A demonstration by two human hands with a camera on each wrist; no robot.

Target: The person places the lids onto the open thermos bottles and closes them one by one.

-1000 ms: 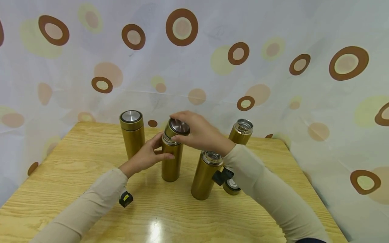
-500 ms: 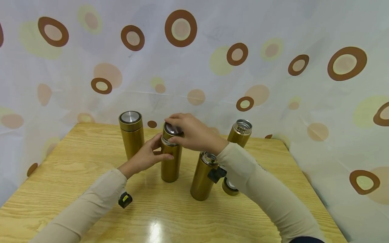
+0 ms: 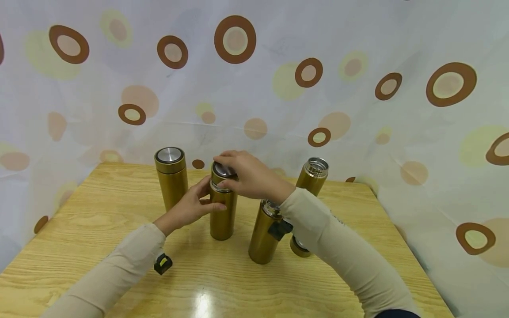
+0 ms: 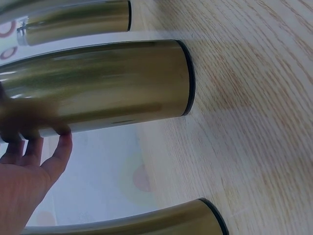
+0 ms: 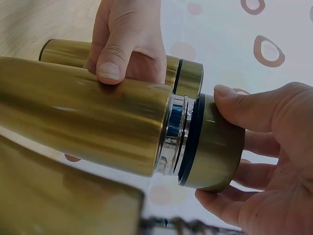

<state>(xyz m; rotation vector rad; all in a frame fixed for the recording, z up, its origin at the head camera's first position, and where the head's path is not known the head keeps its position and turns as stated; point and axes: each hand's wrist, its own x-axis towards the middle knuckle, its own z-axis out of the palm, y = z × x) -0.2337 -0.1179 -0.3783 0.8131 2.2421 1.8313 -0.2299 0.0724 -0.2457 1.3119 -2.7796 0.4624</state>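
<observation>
A gold thermos bottle [image 3: 222, 216] stands upright on the table, and my left hand [image 3: 193, 204] grips its upper body, thumb in front. Above its neck, my right hand [image 3: 254, 176] pinches the rim of a gold lid [image 5: 215, 142] with a steel top. In the right wrist view the lid sits at the mouth, slightly tilted, and a band of the silver threaded neck [image 5: 173, 134] shows below it. Left-hand fingers [image 4: 61, 154] touch the bottle's side in the left wrist view.
A lidded gold thermos [image 3: 172, 181] stands left of my left hand. Two lidless ones stand to the right, one nearer [image 3: 263, 234] and one farther back [image 3: 312, 176]. A loose lid [image 3: 299, 248] lies by my right sleeve. Behind the wooden table [image 3: 159, 287] hangs a patterned cloth [image 3: 254, 66].
My right hand has moved left and slightly down, bringing the tilted lid level over the bottle's mouth. My left hand keeps its grip on the bottle.
</observation>
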